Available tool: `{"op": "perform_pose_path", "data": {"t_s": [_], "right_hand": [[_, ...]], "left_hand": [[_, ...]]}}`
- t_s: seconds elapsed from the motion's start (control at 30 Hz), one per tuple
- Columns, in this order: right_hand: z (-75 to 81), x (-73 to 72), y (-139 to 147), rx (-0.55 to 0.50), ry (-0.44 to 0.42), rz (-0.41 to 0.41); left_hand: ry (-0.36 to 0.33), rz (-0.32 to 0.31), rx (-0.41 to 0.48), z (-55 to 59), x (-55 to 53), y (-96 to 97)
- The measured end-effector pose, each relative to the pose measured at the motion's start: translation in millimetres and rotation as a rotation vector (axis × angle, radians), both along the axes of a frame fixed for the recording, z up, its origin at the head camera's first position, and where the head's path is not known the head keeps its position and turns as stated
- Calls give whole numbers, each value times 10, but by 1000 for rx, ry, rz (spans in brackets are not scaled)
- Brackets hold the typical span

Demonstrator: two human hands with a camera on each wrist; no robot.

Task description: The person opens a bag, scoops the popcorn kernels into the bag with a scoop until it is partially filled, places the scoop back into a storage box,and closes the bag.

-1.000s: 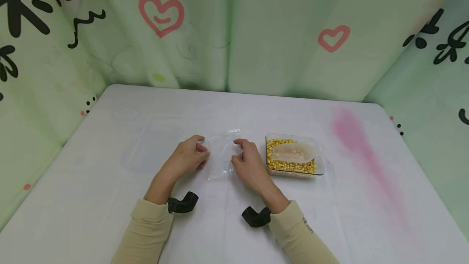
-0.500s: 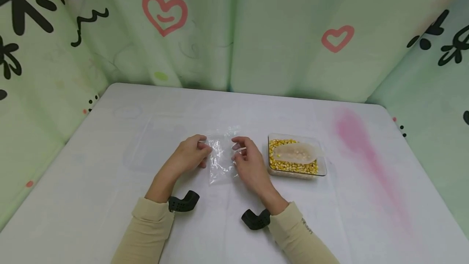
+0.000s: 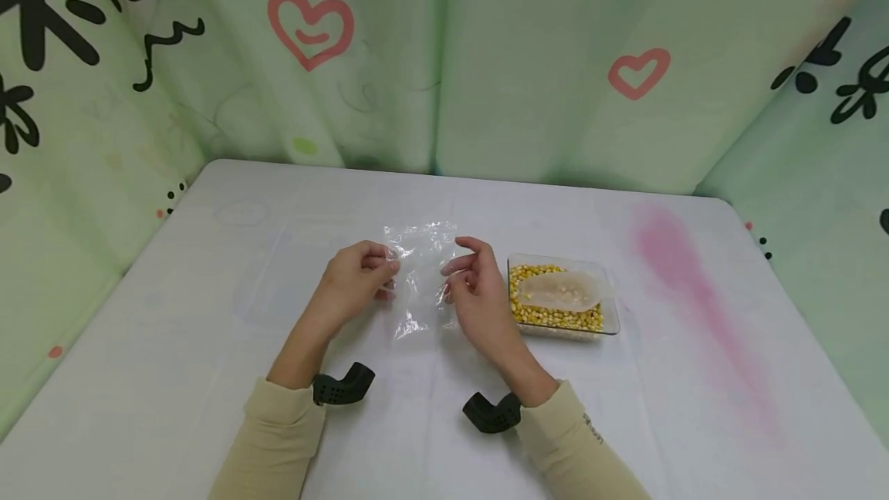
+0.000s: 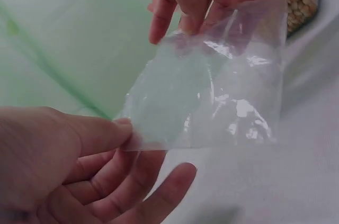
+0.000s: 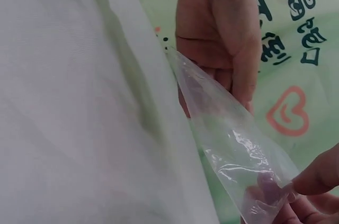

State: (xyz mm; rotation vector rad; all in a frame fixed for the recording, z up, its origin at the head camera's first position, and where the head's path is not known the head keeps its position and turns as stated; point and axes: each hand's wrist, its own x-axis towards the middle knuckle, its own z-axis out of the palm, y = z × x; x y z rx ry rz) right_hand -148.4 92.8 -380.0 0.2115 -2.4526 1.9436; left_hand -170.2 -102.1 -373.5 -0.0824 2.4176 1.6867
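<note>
A clear plastic bag (image 3: 418, 276) is held up between both hands, flat-looking and with nothing visible inside. My left hand (image 3: 361, 276) pinches its left edge between thumb and fingers; the left wrist view shows the thumb on a corner of the bag (image 4: 206, 97). On the opposite edge, my right hand (image 3: 479, 292) pinches the film between thumb and fingertips, as the right wrist view of that right hand (image 5: 315, 187) shows. Just right of the right hand stands a clear rectangular container (image 3: 611, 321) of yellow corn kernels (image 3: 556, 319).
A translucent whitish scoop-like piece (image 3: 559, 290) with a few kernels on it lies on the corn. The white-covered table (image 3: 208, 315) bears a pink stain (image 3: 687, 284) at right. Green printed curtains (image 3: 528, 99) stand behind and at both sides.
Both hands have risen slightly away from me, lifting the bag. The bag is spread wider and more upright. The corn container has stayed in place.
</note>
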Motion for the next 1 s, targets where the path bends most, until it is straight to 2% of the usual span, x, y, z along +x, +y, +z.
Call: {"op": "perform_pose_path", "data": {"t_s": [0.07,0.17,0.33,0.53,0.73,1.0], "right_hand": [[76,-12,41,-19,-3,-3],[152,-26,100,-10,-23,0],[183,-27,170,13,-64,11],[186,-40,197,-9,-44,13],[198,-27,196,-22,-32,51],[193,-32,220,50,-18,71]], "left_hand": [[4,3,75,26,3,13],[14,0,112,60,15,22],[43,-22,102,112,29,19],[82,-47,87,226,-18,69],[164,23,114,273,-13,123],[285,111,157,267,14,142]]}}
